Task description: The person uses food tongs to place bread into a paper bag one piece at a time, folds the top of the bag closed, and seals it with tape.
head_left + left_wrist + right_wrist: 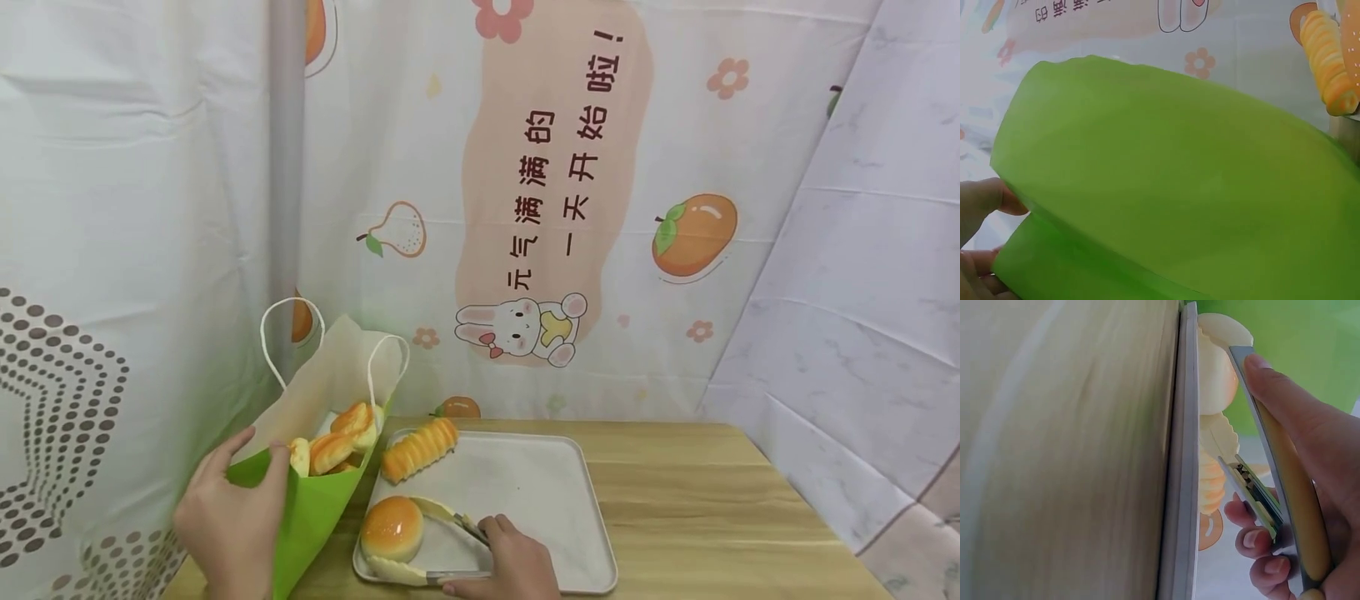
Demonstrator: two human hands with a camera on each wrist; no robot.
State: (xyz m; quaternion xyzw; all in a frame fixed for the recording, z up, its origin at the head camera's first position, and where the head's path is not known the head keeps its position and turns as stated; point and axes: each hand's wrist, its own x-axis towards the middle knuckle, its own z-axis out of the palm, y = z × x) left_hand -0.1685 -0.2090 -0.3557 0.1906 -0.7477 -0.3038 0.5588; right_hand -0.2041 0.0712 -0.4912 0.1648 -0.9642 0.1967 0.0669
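Note:
My right hand (513, 560) grips a pair of tongs (1282, 462) with cream scalloped tips and metal-edged arms. Spread apart, the tips lie on either side of a round, glazed bun (393, 528) at the tray's near left corner; whether both touch it I cannot tell. Behind the bun lies a long ridged bread roll (420, 450). On the left, my left hand (234, 508) holds the rim of a green paper bag (318, 517) between thumb and fingers. Several bread pieces (333, 450) show in the bag's mouth. In the left wrist view, the bag's green side (1160, 169) hides its contents.
The pale rectangular tray (536, 479) rests on a wood-grain table (675, 492), close beside the bag. Two white cord handles (264, 337) rise from the bag. A printed curtain (420, 125) hangs behind the table, with more sheets at both sides.

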